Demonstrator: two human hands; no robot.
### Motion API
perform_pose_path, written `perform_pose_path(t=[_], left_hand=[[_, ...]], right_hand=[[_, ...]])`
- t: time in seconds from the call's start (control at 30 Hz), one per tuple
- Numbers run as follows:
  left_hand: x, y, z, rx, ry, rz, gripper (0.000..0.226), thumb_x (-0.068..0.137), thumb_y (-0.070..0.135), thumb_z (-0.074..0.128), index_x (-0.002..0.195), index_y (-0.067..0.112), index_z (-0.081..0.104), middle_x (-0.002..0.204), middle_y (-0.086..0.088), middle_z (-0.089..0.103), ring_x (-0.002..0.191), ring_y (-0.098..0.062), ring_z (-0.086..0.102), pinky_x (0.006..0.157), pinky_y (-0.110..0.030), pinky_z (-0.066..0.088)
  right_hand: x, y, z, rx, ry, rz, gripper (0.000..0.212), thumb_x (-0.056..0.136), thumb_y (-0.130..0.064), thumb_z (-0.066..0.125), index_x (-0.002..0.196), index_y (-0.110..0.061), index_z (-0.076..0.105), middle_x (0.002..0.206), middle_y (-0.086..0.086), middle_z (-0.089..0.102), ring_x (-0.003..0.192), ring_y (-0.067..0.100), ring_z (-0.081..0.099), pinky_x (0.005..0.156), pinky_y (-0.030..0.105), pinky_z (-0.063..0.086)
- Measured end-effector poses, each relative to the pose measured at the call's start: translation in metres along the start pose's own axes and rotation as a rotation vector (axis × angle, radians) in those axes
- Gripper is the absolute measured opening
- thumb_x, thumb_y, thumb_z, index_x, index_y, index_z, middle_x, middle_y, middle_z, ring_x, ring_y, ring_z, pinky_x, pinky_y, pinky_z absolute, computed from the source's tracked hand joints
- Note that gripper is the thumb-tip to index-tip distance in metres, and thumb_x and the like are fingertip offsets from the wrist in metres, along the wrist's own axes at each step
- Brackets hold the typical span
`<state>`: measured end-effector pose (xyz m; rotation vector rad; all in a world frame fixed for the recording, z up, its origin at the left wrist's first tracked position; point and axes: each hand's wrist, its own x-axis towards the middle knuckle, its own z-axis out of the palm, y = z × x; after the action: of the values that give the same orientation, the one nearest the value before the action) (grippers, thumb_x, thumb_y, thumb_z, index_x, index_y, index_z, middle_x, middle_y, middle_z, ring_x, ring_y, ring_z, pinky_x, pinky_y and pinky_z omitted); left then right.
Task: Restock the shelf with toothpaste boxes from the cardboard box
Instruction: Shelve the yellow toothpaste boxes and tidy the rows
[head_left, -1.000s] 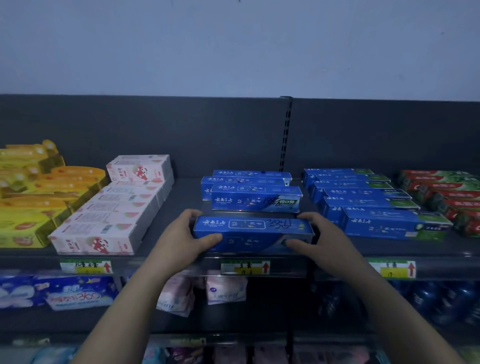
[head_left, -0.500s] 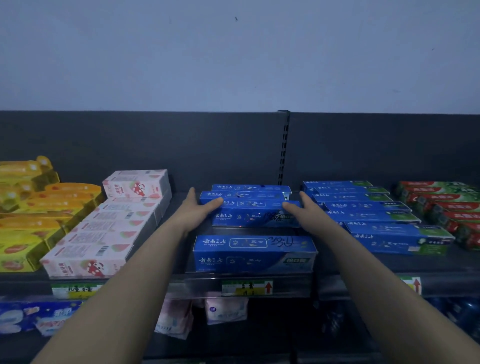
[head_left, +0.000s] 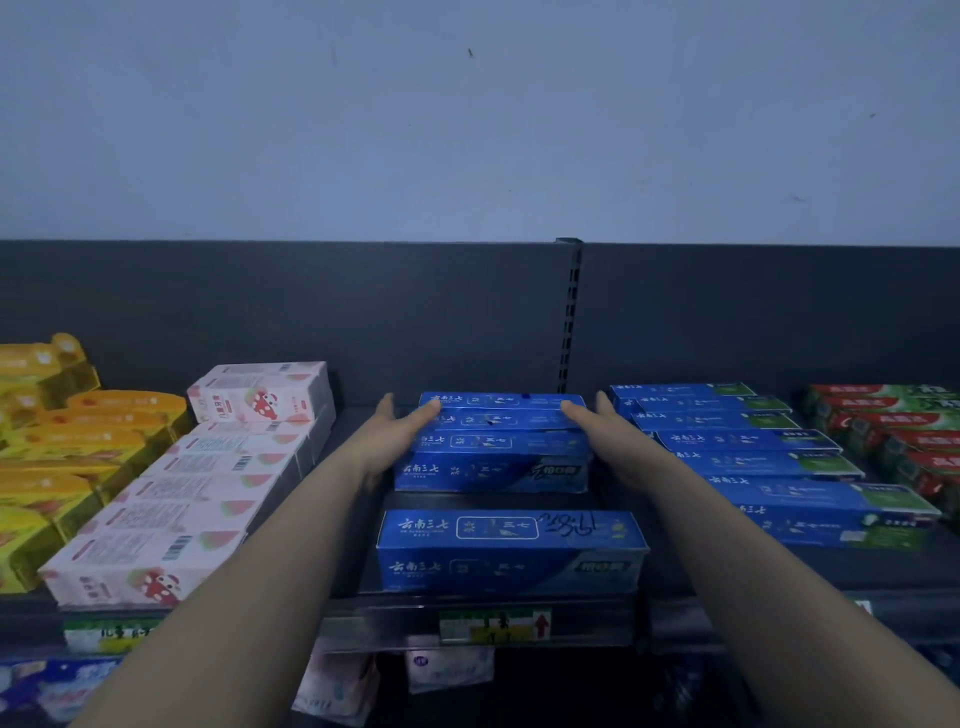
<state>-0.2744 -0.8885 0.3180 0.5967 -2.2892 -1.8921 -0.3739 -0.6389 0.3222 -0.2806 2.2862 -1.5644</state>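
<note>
Several blue toothpaste boxes lie in a row on the dark shelf. One blue box sits alone at the front edge. Behind it a group of blue boxes is packed together. My left hand presses flat against the group's left end, thumb on top of a rear box. My right hand presses against the right end, fingers straight. Neither hand grips a box. The cardboard box is out of view.
Pink-and-white boxes fill the lane to the left, yellow packs further left. More blue boxes and red-green boxes lie to the right. A price tag hangs on the shelf lip. Soft packs sit on a lower shelf.
Both hands let go of the front box and reached back to the rear group, one at each end. They have slid further back along it.
</note>
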Motion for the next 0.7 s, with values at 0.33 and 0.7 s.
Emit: perform_pose_path(t=[0.33,0.7], left_hand=[[0.009,0.008,0.012,-0.271,-0.074,-0.031,0.087,0.088,0.060,0.052,0.152,0.037,-0.002,0.157,0.004,0.025,0.134,-0.024,0.042,0.104,-0.044,0.043],[-0.037,0.005,0.007,-0.221,-0.117,-0.028,0.073,0.095,0.051,0.045,0.153,0.034,0.004,0.152,0.005,0.034,0.080,-0.001,0.056,0.071,-0.030,0.049]], right_hand=[[0.003,-0.005,0.009,0.193,-0.024,-0.008,0.068,0.098,-0.056,0.035,0.154,-0.032,0.003,0.161,-0.007,0.004,0.148,0.023,0.009,0.117,0.046,0.013],[-0.034,0.003,0.000,0.160,-0.116,-0.012,0.067,0.098,-0.048,0.043,0.154,-0.029,0.011,0.161,-0.010,0.007,0.148,0.017,0.009,0.119,0.043,0.010]])
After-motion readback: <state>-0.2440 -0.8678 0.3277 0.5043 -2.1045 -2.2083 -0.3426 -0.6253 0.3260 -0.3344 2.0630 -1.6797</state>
